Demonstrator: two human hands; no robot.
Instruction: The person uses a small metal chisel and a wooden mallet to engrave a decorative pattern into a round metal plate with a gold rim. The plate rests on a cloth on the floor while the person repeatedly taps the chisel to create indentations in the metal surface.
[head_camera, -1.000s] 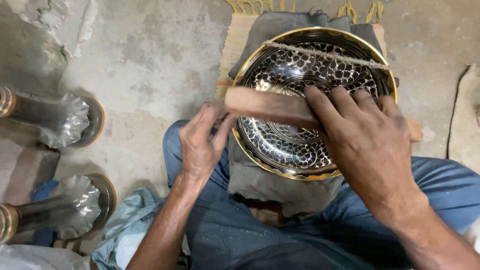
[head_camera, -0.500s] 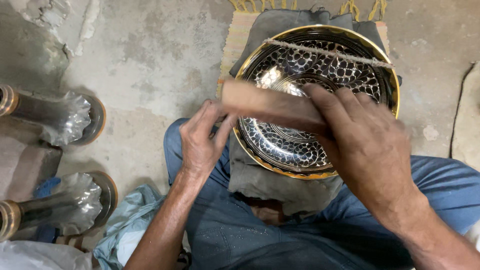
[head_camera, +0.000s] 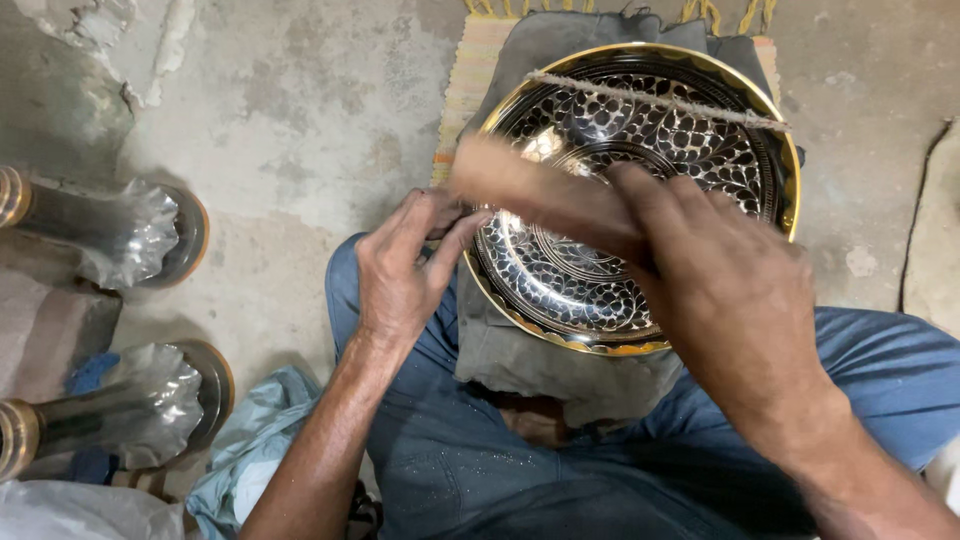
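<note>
Bare grey concrete floor (head_camera: 290, 120), stained and cracked, lay all around me where I sat in blue jeans (head_camera: 500, 470), with a striped, fringed woven mat (head_camera: 465, 75) spread at the far edge of my lap. On the grey folded cloth (head_camera: 540, 360) covering my knees rested the round brass plate with a black-and-silver engraved floral pattern and a gold rim (head_camera: 640, 190), tilted a little toward me, and a thin length of rough twine (head_camera: 660, 100) ran across its far side. My left hand (head_camera: 405, 265) was at the plate's near-left rim, fingers curled loosely and pinched against the end of the long tan wooden block (head_camera: 520, 185); my right hand (head_camera: 725, 290) was clamped over the block's other end, fingers wrapped down on it, pressing it across the plate's face. The block was blurred, so I judged I was in the middle of rubbing. The centre and the near half of the pattern already shone bright, and I could not tell any dull part still needing work, so the polishing looked well along. Off at the floor's left edge stood two brass-footed pieces wrapped in crinkled clear plastic (head_camera: 130, 235), well apart from me, with a pale blue rag (head_camera: 255, 450) beside my left thigh.
</note>
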